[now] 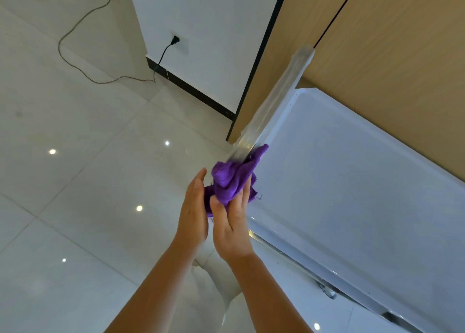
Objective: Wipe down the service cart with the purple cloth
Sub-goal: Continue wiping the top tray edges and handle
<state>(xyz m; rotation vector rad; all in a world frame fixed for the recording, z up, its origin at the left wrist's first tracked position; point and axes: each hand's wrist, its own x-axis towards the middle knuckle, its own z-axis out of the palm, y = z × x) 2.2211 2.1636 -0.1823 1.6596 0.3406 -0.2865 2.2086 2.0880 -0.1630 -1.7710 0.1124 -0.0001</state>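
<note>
Place: beside a white cart (352, 181), seen from above by a head-worn camera; pale glossy floor (75, 181) tiles fill the left side.
Cloth: a bunched purple cloth (231, 179) is held up between the two hands, at the near end of the cart's handle (274, 101) and just off the tray's left edge.
Left hand: the left hand (193, 214) is seen flat, fingers straight and together, set against the left side of the cloth; nothing is gripped by it.
Right hand: the right hand (232, 228) is wrapped about the cloth from the right, the thumb pressed over the lower folds and the fingers laid behind the bundle.
Cloth and handle: the top of the cloth is touching the handle's near end, which is blurred.
Handle: a clear, shiny bar is seen running up and away from the hands along the tray's left edge.
Cart: a white tray top with a raised rim is shown to the right of the hands.
Background: a white wall (201, 30) with a black plug (175, 40) and a trailing cord (75, 63) is seen at top; tan panels (390, 43) stand behind the cart.
</note>
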